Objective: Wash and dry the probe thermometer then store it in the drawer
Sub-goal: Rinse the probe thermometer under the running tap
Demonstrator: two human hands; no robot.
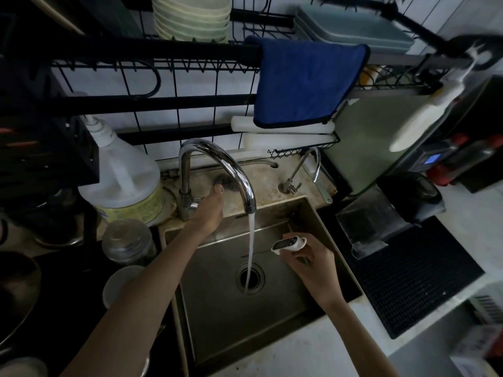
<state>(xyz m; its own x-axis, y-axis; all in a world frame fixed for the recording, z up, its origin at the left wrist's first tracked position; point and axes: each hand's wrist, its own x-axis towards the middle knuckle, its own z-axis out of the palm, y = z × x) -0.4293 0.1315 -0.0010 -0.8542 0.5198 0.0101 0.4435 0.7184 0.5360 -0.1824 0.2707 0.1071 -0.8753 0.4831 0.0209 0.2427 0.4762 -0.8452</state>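
Over the steel sink (pixel 272 322) the right hand (pixel 313 270) holds the probe thermometer (pixel 289 244), its grip closed round the lower part of the white body so that the dark display end sticks out above the fingers, tilted toward the stream; the metal probe itself is mostly hidden behind the hand. The thermometer hangs just beside the water (pixel 250 248), to its right and not in it. That water runs in a steady white column from the curved chrome tap (pixel 217 164) straight down into the drain (pixel 250 278). The left hand (pixel 208 210) reaches across the back rim of the sink and rests on the tap's lever at its base, fingers bent loosely over it; how firmly the grip closes there cannot be told. Behind that hand lies a steel scourer (pixel 221 180) on the stained ledge. To the left of the tap stands a large clear jug (pixel 122 175) with a pump top, and nearer stands a glass jar (pixel 128 240). A blue cloth (pixel 307 83) hangs over the black wire rack (pixel 163 69) above the sink, with a stack of pale bowls (pixel 190 17) on the rack's upper shelf. A small second tap (pixel 307 170) stands at the sink's right back corner, and a black ribbed mat (pixel 408 278) lies on the tabletop (pixel 313 349) to the right.
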